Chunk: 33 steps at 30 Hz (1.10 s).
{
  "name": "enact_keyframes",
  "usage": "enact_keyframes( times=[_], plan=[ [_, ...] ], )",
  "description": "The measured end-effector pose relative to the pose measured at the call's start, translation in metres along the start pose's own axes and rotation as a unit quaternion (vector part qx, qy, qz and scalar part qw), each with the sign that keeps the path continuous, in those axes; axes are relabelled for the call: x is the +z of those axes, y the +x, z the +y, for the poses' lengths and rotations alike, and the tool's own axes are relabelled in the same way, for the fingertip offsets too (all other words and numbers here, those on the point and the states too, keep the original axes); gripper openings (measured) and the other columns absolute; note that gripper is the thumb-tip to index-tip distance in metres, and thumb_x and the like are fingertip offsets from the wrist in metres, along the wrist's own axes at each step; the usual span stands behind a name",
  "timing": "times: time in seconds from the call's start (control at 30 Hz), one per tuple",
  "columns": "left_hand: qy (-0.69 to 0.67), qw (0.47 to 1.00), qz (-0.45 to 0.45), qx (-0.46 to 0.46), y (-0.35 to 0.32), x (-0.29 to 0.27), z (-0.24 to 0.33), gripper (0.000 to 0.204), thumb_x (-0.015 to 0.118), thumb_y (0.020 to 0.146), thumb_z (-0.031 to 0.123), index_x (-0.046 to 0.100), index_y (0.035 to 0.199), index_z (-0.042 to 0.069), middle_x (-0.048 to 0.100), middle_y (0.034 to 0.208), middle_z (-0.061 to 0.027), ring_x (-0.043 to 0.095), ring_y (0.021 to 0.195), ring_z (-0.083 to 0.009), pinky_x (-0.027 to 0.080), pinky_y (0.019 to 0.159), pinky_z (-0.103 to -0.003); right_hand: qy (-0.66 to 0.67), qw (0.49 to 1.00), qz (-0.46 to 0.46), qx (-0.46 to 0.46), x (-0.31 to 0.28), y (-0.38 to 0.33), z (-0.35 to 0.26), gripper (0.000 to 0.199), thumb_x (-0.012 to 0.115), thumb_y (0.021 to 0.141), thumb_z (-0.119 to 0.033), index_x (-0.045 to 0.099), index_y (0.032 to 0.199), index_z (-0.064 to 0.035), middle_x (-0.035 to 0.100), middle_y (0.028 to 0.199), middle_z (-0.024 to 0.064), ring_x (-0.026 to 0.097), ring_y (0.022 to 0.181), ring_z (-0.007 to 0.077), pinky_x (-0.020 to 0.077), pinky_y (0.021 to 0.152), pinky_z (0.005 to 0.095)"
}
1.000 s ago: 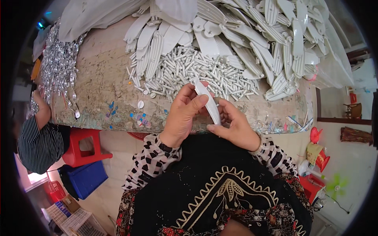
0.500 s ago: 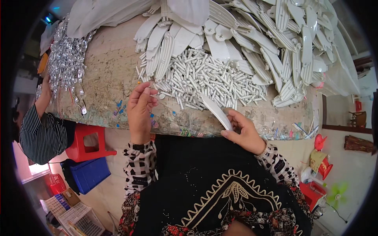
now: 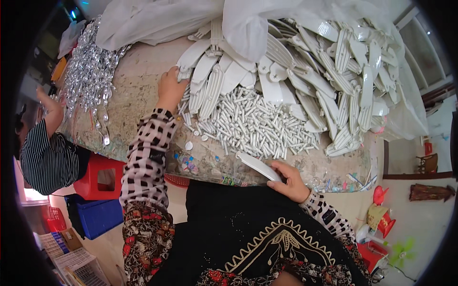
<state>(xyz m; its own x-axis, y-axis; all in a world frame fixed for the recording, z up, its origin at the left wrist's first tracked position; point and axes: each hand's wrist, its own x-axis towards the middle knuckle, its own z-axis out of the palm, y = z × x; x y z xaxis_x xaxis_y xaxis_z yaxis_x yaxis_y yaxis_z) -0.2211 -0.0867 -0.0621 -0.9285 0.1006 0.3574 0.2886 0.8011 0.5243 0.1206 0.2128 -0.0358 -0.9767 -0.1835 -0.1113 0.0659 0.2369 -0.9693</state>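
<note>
My right hand (image 3: 290, 182) is near the table's front edge, fingers and thumb pinching a long, curved white plastic piece (image 3: 257, 164). Its free end points up and left over the tabletop. At the left side of the heap, my left hand (image 3: 171, 90) has its fingers curled against the near end of another curved white plastic piece (image 3: 192, 54); the fingertips are partly hidden. Between my hands lies a pile of short white plastic rods (image 3: 260, 121). Two small white discs rest beside the rods.
A large heap of similar white plastic pieces (image 3: 329, 81) fills the back right, partly under translucent plastic sheeting (image 3: 152, 24). Shiny silver parts (image 3: 90, 71) are piled at left, beside another person's arm (image 3: 50, 112). A red stool (image 3: 98, 181) and a blue bin (image 3: 98, 214) stand below.
My left hand has moved forward from above the near tabletop to the white pieces. My right hand still holds its piece, now lying flatter. The view has shifted slightly.
</note>
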Motion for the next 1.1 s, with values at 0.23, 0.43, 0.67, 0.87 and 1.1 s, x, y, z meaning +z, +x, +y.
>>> enact_keyframes(
  times=[0.23,0.43,0.67,0.87,1.1],
  plan=[
    [0.036,0.999,-0.032,-0.008,0.017,-0.004,0.022,0.061,0.069,0.073,0.026,0.053,0.129,0.007,0.061,0.117,-0.0200,0.059,0.104,-0.0364,0.046,0.090,-0.044,0.029,0.999,0.027,0.025,-0.001,0.000,0.002,0.052,0.074,0.079,-0.015,0.055,0.124,0.0017,0.061,0.103,0.0098,0.057,0.089,0.0133,0.0455,0.078,0.0251],
    [-0.020,0.993,0.005,0.118,-0.016,-0.073,0.025,0.050,0.066,0.078,0.020,0.054,0.126,0.010,0.060,0.111,-0.0187,0.062,0.094,-0.0336,0.050,0.082,-0.040,0.061,0.997,-0.019,0.044,-0.004,0.001,0.004,0.054,0.067,0.083,-0.006,0.047,0.132,0.0015,0.054,0.111,0.0042,0.051,0.099,0.0092,0.0407,0.087,0.0229],
    [-0.057,0.986,0.050,0.148,-0.050,-0.154,0.025,0.033,0.066,0.082,0.005,0.063,0.115,0.002,0.061,0.104,-0.0124,0.062,0.091,-0.0222,0.050,0.081,-0.033,0.098,0.994,0.009,0.039,-0.003,0.004,-0.001,0.051,0.072,0.080,-0.009,0.053,0.126,0.0022,0.059,0.106,0.0072,0.054,0.094,0.0108,0.0435,0.081,0.0232],
    [0.026,0.975,0.074,0.207,-0.074,-0.215,0.043,0.031,0.063,0.084,0.003,0.063,0.115,0.001,0.062,0.104,-0.0123,0.060,0.094,-0.0237,0.045,0.087,-0.030,0.092,0.994,0.008,0.053,-0.004,0.001,0.005,0.051,0.072,0.079,-0.007,0.053,0.126,0.0028,0.057,0.106,0.0068,0.053,0.095,0.0114,0.0431,0.083,0.0240],
    [0.030,0.975,-0.015,0.218,-0.080,-0.204,0.038,0.032,0.062,0.083,0.005,0.063,0.115,0.004,0.060,0.107,-0.0124,0.057,0.100,-0.0228,0.043,0.086,-0.031,0.089,0.995,0.008,0.039,-0.003,0.003,0.004,0.049,0.070,0.080,-0.007,0.053,0.125,0.0032,0.057,0.107,0.0075,0.053,0.096,0.0123,0.0427,0.085,0.0247]
  ],
)
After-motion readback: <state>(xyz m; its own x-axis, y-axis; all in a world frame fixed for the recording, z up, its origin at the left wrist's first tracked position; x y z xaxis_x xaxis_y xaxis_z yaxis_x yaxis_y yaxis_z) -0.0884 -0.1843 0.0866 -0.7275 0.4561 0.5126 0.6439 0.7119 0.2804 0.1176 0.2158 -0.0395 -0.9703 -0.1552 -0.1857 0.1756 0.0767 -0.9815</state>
